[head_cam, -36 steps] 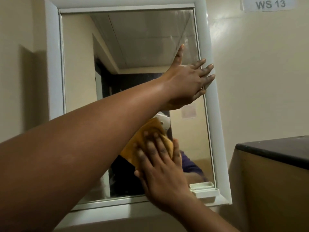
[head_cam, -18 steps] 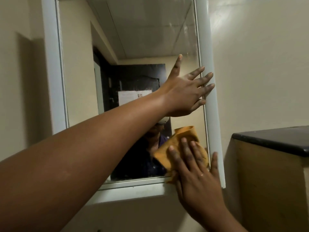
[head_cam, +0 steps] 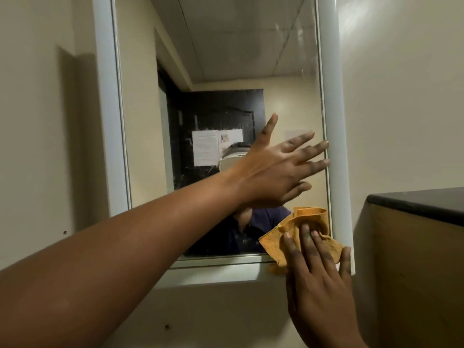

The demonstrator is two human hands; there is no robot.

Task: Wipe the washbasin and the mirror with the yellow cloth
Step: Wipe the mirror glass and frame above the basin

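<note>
A white-framed mirror (head_cam: 226,59) hangs on the cream wall. My left hand (head_cam: 278,169) reaches across it with fingers spread straight, the fingertips touching the right edge of the glass and frame. My right hand (head_cam: 316,277) presses the crumpled yellow cloth (head_cam: 276,237) flat against the mirror's lower right corner, fingers straight over it. The cloth overlaps the bottom frame. The washbasin is out of view.
A dark-topped wooden counter or cabinet (head_cam: 414,204) juts out at the right, close to the mirror's frame. The mirror reflects a person, a dark door with a paper notice, and the ceiling. Bare wall (head_cam: 50,146) lies to the left.
My right hand has slid the cloth right and down to the lower right corner. The left hand stays at the right edge, and the view has tilted up.
</note>
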